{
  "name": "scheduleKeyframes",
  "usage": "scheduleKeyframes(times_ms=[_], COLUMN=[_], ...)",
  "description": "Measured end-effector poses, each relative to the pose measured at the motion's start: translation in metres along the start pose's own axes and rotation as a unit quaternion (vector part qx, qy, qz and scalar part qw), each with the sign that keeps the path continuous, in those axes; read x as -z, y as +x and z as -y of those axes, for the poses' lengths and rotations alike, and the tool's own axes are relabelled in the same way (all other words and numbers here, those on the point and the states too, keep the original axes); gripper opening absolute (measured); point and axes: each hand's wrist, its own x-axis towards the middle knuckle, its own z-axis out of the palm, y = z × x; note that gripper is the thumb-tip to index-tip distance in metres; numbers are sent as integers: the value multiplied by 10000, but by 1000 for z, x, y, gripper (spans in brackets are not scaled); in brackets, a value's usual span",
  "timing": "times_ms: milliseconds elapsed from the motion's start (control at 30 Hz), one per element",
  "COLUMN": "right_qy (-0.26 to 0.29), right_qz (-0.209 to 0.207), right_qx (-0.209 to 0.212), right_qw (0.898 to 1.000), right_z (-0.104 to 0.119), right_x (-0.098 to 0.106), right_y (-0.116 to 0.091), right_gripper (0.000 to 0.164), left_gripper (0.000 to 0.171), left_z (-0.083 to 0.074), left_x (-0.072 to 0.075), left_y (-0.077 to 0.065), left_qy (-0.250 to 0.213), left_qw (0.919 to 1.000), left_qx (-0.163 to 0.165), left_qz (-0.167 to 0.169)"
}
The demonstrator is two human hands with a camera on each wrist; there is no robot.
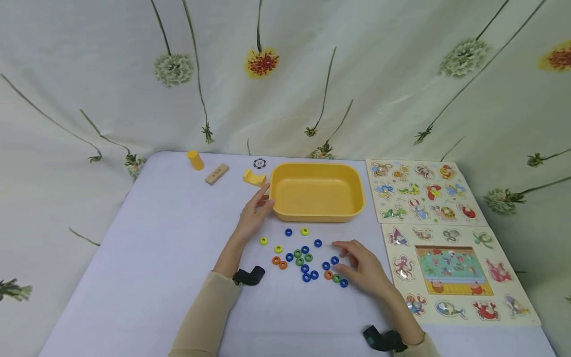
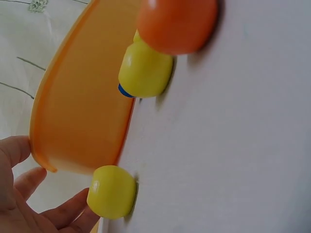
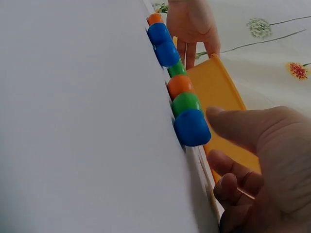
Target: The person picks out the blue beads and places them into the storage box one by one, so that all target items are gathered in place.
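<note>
**Yellow tray (image 1: 316, 191) touched by the left hand (image 1: 254, 214), beads (image 1: 305, 268) scattered in front of it**

A white-covered table (image 1: 147, 258) fills the lower scene, with a flower-printed cloth (image 1: 285, 99) behind it. On the table's right side lie two picture boards: the nearer one (image 1: 513, 297), with sea animals around a central scene, and the farther one (image 1: 417, 176), with insects. The tray stands upright at the back, just left of the farther board. The left hand rests against its left side, fingertips on the rim, fingers apart rather than clamped. The right hand (image 1: 363, 270) hovers at the right of the beads; its thumb and index finger are apart with nothing between them in their grasp, and I cannot tell whether the thumb touches a blue bead.

Left of the tray are a wooden block (image 1: 217, 174), a yellow arched piece (image 1: 254, 177), a yellow cylinder (image 1: 195, 160) and a round black-and-white token (image 1: 259, 163). Smallest are the beads, blue, green, yellow and orange, lying loose on the table between the hands, outside the tray.
</note>
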Motion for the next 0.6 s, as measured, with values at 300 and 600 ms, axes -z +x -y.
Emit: scheduleKeyframes(times_ms=[300,600], right_qy=[-435,17], right_qz=[-96,-344], right_qx=[-206,-155], right_qw=[9988,9993], right_z=[1,27], right_x=[-9,7], right_y=[2,16], right_gripper=[31,21], left_gripper=[52,50], left_z=[0,1], left_x=[1,3], left_y=[1,-1], left_qy=[127,91], left_qw=[9999,9999], left_qx=[65,88], left_qz=[76,60])
